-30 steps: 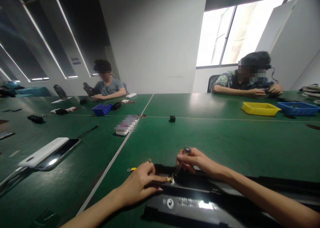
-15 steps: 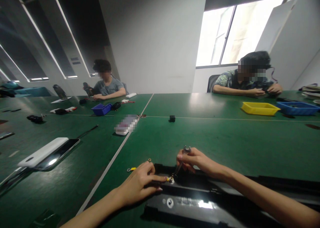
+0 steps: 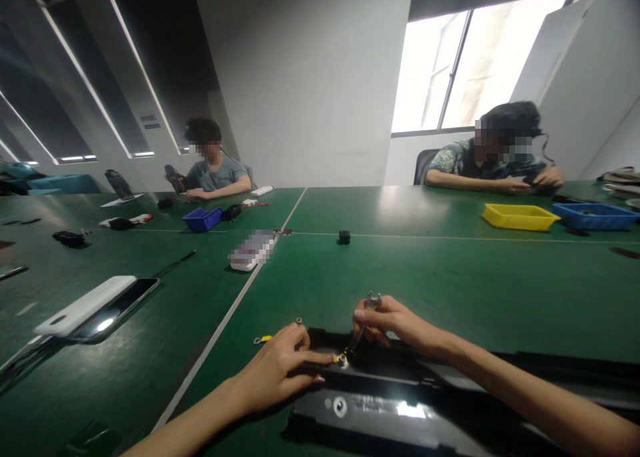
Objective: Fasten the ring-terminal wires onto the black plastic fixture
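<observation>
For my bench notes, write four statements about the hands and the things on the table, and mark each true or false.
1. The right hand holds a small wrench in its grip. True.
2. The left hand rests on the black panel, with a fingertip by the nut. True.
3. The yellow tray sits beside the left hand. False: it stands far across the green table, on the right.
4. The phone lies on the black panel. False: it lies on the table to the left, beside a white power bank.
</observation>
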A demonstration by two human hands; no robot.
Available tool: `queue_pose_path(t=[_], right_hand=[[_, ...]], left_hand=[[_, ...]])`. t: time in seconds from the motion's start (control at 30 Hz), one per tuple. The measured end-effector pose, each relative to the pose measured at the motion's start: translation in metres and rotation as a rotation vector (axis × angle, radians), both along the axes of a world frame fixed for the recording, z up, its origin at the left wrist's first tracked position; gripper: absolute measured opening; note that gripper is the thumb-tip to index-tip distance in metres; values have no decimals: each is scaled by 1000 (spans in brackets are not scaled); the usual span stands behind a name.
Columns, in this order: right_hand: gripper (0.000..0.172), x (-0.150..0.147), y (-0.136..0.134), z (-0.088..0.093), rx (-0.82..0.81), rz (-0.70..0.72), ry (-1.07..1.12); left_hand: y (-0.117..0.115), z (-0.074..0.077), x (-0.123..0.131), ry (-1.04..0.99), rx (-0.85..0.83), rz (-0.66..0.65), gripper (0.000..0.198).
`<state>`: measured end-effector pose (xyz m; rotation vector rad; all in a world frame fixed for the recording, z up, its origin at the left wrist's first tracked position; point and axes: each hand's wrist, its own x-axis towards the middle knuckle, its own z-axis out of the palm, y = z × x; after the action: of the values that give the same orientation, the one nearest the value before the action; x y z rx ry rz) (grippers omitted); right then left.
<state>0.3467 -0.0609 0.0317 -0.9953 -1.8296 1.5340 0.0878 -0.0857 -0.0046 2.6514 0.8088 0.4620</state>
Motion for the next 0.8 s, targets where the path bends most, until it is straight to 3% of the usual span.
queue_pose_path(t=[0.8], right_hand=[[37,-1,-2,2,-11,-7,-9]], left_hand=[[-2,1,0,-11,29,-1,33]])
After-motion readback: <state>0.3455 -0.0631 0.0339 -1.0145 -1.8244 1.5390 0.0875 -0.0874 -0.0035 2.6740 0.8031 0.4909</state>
